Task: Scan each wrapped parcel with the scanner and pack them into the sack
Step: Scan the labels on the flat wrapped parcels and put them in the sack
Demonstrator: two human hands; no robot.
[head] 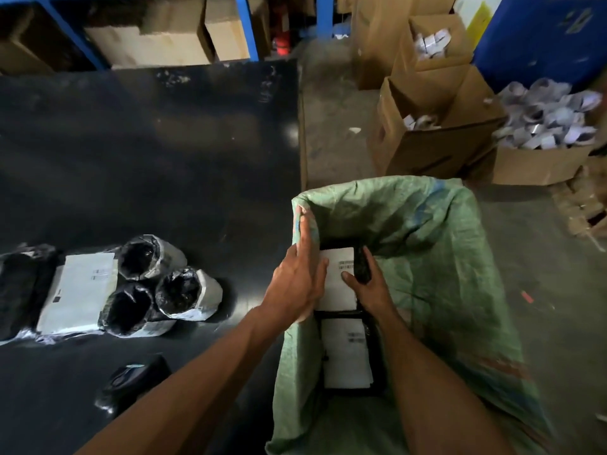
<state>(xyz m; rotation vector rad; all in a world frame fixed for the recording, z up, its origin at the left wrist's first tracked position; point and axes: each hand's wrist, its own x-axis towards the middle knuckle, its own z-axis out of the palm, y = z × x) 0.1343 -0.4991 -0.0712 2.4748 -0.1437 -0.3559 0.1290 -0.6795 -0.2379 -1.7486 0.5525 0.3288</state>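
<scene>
- Both of our hands reach into the mouth of the green woven sack (437,244): our left hand (297,277) lies with fingers straight along the sack's left rim and over the left edge of a white-labelled parcel (340,280), while our right hand (368,280) is curled round a dark handheld scanner (361,264) with its thumb resting on the parcel's label.
- That parcel sits at the top of the sack's contents, its barcode just beside the scanner.
- Below it, nearer to us, a second wrapped parcel (346,356) with a white label and barcode lies deeper inside the sack, its dark wrap showing round the edges.
- On the dark table (147,159) to our left, we see three rolled parcels (164,284) in black and grey wrap lying bunched together, end-on, touching one another.
- Just left of them lies a flat parcel with a white label (78,290), and further left a dark wrapped bundle (19,287) at the frame's edge.
- Near the table's front edge sits a black device (131,382); we cannot tell what it is.
- On the floor to our right, open cardboard boxes (437,133) hold heaps of crumpled white paper scraps (551,116).
- Behind the table, blue shelving (244,27) carries closed brown cartons (226,31).
</scene>
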